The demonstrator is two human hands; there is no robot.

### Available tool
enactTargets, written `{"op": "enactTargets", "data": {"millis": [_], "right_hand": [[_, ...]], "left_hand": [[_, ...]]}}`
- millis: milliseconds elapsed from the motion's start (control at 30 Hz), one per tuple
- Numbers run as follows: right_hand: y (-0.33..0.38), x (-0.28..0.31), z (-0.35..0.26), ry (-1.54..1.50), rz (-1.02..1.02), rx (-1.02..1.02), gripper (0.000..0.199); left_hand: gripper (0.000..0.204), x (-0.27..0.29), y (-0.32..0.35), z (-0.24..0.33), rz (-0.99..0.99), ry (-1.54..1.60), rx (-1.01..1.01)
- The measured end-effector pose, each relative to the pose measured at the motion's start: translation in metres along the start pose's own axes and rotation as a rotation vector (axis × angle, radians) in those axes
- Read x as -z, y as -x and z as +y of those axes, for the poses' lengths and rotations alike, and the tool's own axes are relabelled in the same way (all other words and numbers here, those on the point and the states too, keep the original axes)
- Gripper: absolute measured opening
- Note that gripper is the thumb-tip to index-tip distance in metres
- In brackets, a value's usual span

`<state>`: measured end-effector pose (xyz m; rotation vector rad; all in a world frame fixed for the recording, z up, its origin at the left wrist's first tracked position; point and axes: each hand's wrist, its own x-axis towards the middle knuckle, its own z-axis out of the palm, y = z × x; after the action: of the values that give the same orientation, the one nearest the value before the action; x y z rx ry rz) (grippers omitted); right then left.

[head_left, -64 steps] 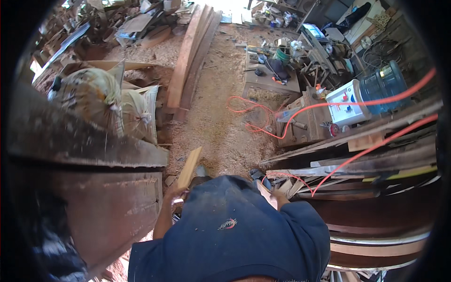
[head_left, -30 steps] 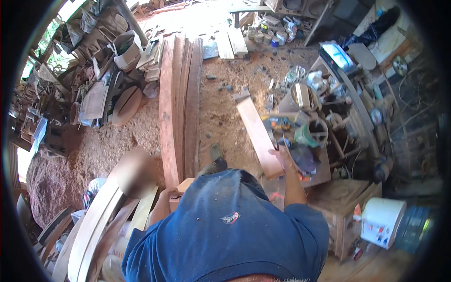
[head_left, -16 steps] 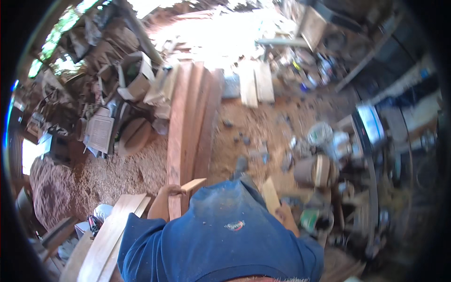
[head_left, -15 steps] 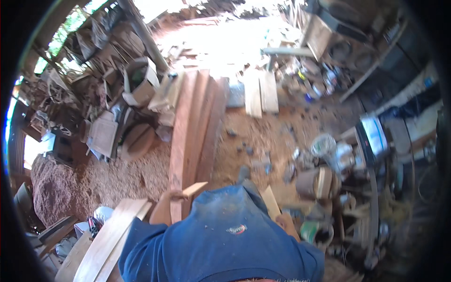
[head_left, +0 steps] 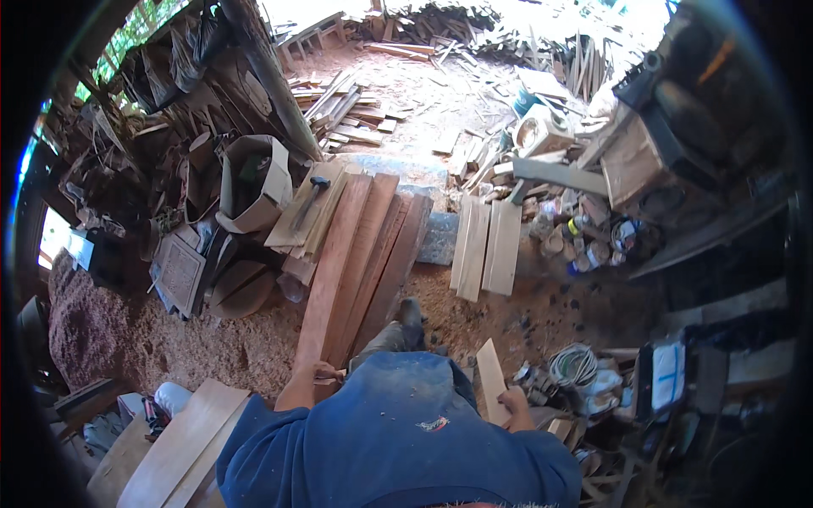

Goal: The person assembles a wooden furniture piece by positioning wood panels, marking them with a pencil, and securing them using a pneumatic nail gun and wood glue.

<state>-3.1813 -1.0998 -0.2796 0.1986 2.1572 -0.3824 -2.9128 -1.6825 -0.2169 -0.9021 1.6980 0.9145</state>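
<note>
Reddish planks [head_left: 360, 254]: bare sawn wood, matt, rough grain. Short board [head_left: 490, 379] in right hand [head_left: 513, 400]: pale raw wood, unfinished. Floor [head_left: 212, 347]: loose sawdust and dirt; shirt [head_left: 398, 440]: blue cloth, dusty.

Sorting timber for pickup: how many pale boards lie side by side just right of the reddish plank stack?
3: pale boards lie side by side on the dirt, right of the reddish planks; more may be hidden among the scrap.

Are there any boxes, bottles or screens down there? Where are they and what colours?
Open brown cardboard box: far left, beside the long reddish wooden planks.
Small bottles and cans with coloured caps: right, on the dirt floor.
Flat white-and-blue panel: lower right; too blurred to tell whether it is a screen.
</note>
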Motion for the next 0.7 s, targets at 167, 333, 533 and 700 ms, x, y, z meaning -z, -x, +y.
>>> {"op": "enactTargets", "data": {"millis": [167,333,533,700], "right_hand": [[-0.046,0.082,-0.057,0.160,0.097,0.206,0.030],[-0.066,0.141,-0.195,0.159,0.112,0.161,0.041],[-0.143,0.248,-0.324,0.065,0.494,0.390,0.035],[-0.219,0.341,-0.463,-0.593,0.240,0.331,0.016]], "left_hand": [[0.070,0.092,-0.056,0.086,-0.017,-0.005,-0.084],[0.070,0.195,-0.072,0.113,0.032,0.025,-0.065],[0.062,0.277,-0.068,0.214,0.084,0.170,-0.101],[0.056,0.353,-0.120,0.241,-0.118,-0.051,0.088]]}}
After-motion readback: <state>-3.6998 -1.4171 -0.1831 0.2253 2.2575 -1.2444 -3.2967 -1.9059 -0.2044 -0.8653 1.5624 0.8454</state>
